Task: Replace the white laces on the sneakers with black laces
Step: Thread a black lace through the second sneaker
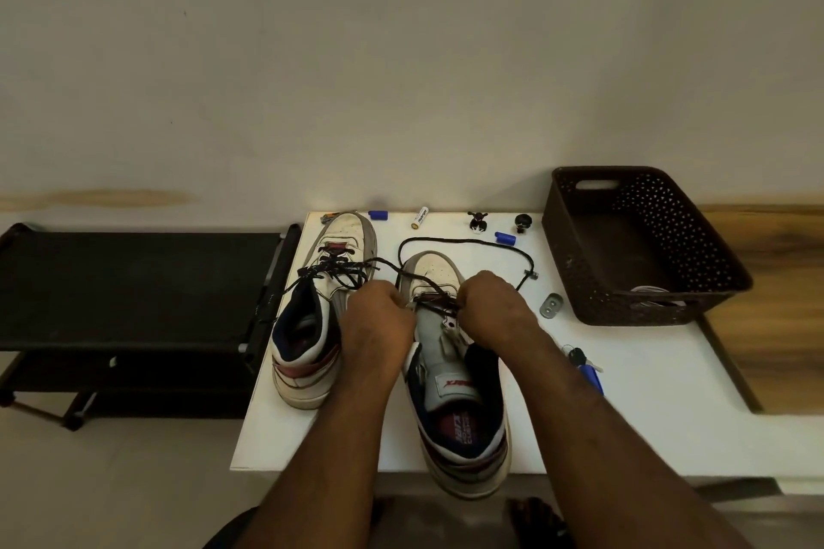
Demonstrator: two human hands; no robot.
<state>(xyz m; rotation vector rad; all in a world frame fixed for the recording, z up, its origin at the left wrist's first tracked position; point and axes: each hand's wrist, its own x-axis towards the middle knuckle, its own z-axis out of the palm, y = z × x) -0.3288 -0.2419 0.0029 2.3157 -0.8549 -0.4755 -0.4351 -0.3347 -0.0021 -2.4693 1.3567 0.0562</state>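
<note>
Two white high-top sneakers stand on a white table (646, 406), toes pointing away from me. The left sneaker (312, 325) carries a loosely threaded black lace (339, 274). The right sneaker (450, 392) has a black lace (472, 242) crossed through its lowest eyelets, its long end looping over the table past the toe. My left hand (379, 316) and my right hand (495, 308) are curled at the two sides of that sneaker's lower eyelets, each pinching the lace. White laces (655, 291) lie in the dark basket.
A dark woven basket (713, 263) sits at the table's right back corner. Small items line the far edge: blue caps (378, 215), a battery (420, 218), small figures (478, 222). Keys (584, 363) lie by my right forearm. A black rack (133, 290) stands to the left.
</note>
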